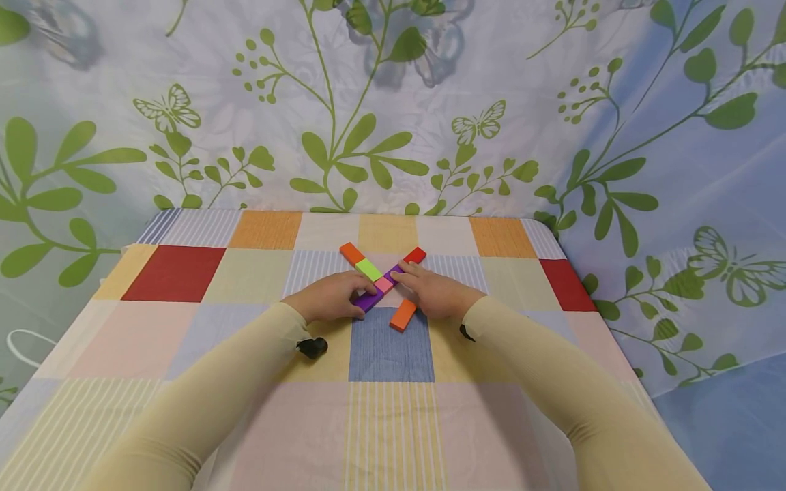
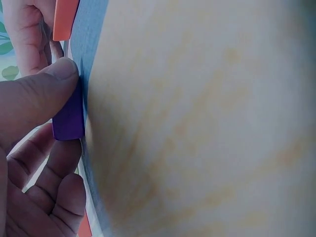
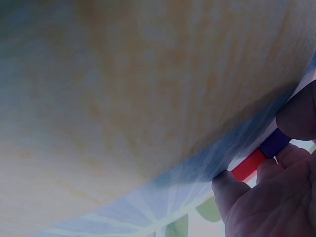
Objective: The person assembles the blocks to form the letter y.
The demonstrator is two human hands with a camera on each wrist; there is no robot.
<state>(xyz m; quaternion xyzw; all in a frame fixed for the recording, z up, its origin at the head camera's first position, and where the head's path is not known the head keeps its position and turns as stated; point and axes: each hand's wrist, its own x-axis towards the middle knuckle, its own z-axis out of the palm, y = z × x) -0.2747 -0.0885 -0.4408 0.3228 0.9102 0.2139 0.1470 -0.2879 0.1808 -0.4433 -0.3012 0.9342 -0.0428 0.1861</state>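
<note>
Several coloured blocks lie in a crossing pattern on the cloth. My left hand (image 1: 331, 297) pinches the purple block (image 2: 69, 116) at the near left end, thumb on one side and fingers at the other. My right hand (image 1: 443, 294) holds a second purple block (image 3: 275, 143) between thumb and fingers on the far right arm. A red block (image 1: 415, 256) adjoins that one at the outer end. Between the two purple blocks sits a pink block (image 1: 385, 284). A lime green block (image 1: 369, 269) and an orange-red block (image 1: 351, 253) run off to the far left.
An orange block (image 1: 402, 316) lies apart on the near side, close by my right hand. The patchwork cloth (image 1: 258, 436) covers the table. Behind it hangs a leaf-patterned curtain (image 1: 264, 184). A white cable (image 1: 24, 348) loops beside the left edge.
</note>
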